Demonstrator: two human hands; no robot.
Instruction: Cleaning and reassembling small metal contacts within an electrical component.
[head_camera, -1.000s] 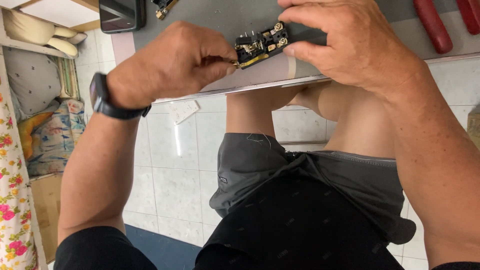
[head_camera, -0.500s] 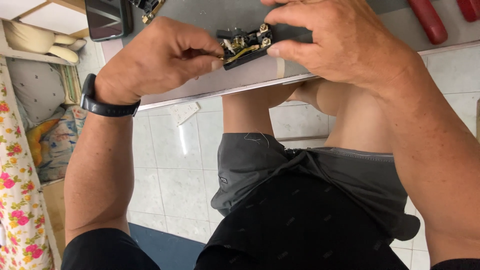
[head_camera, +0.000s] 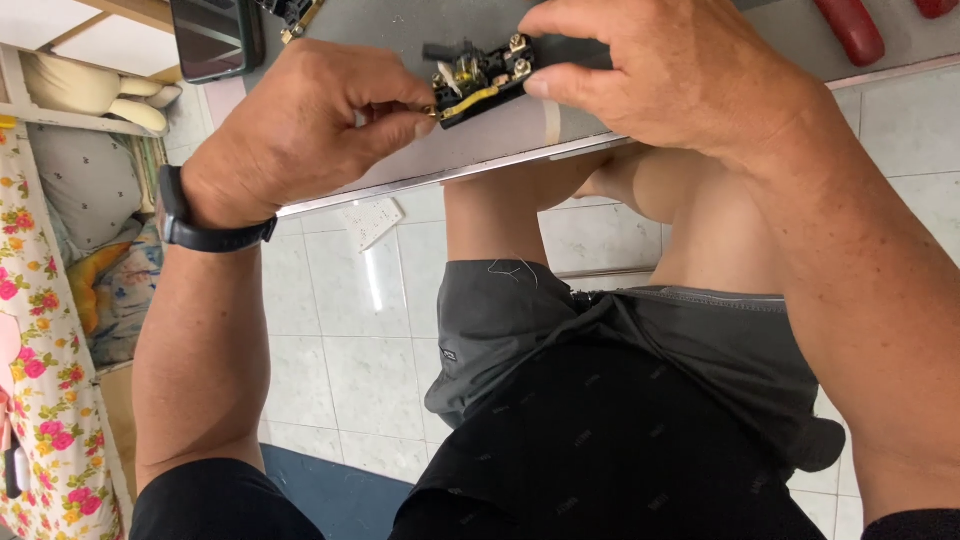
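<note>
A grey table (head_camera: 400, 40) spans the top. On it – a dark phone (head_camera: 215, 35) at its left end, 2 red handles (head_camera: 850, 28) at its right. Below its edge lies a white faceplate (head_camera: 370, 220) on floor tiles (head_camera: 340, 340); left of it, floral cloth (head_camera: 40, 400).

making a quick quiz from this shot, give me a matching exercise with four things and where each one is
Things:
1. black electrical part with brass screws
2. dark phone
3. red tool handle
4. black wristband

Places:
A. on the left wrist
B. top left corner of the grey table
C. between the left hand and the right hand, over the table
D. top right, lying on the table

Pairs: 1-C, 2-B, 3-D, 4-A
</note>
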